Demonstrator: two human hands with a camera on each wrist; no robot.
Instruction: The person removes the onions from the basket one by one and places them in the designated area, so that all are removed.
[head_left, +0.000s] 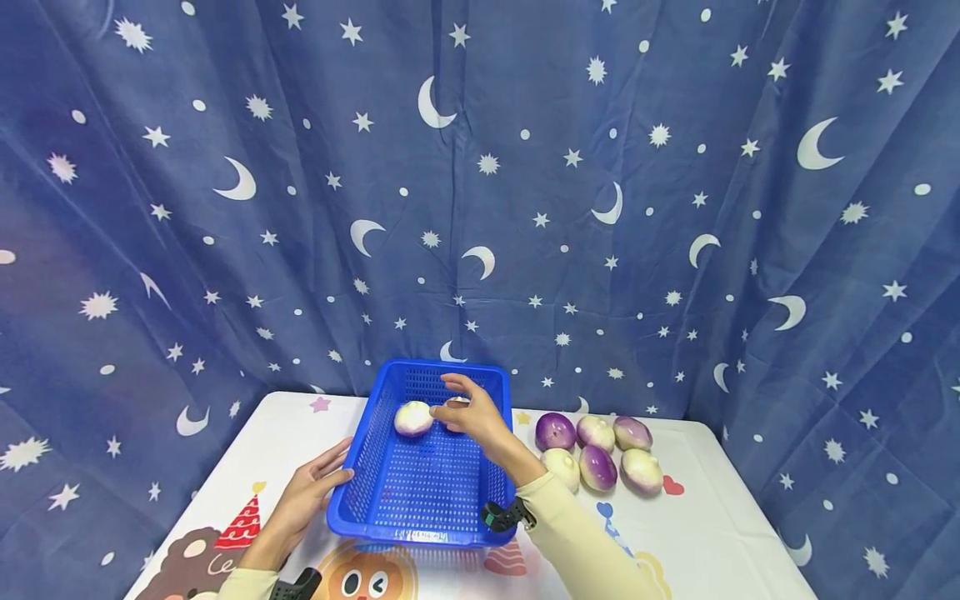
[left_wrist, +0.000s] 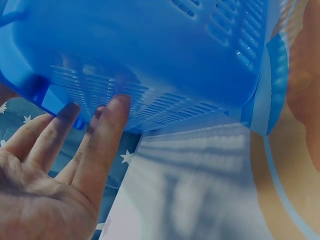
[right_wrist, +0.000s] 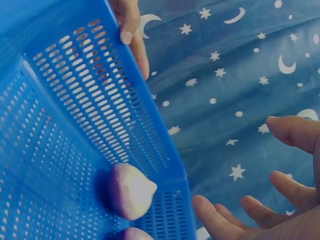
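A blue perforated plastic basket [head_left: 431,529] stands on the table before me. Inside, toward its back, lie two purple-and-white bulbs, the left one [head_left: 414,419] in full sight and the other [head_left: 458,403] partly covered by my right hand [head_left: 476,417]. That hand hovers over the basket's back part, its fingers spread and holding nothing; the right wrist view shows the fingers apart beside the rim. My left hand [head_left: 306,492] rests along the basket's left side, fingers fairly straight against the outer wall [left_wrist: 150,55] and thumb at the rim.
Several more purple-and-white bulbs [head_left: 597,467] sit close together in two rows right of the basket. The table's white cloth [head_left: 720,517] carries cartoon prints. A blue curtain [head_left: 525,208] with moons and stars hangs behind the table.
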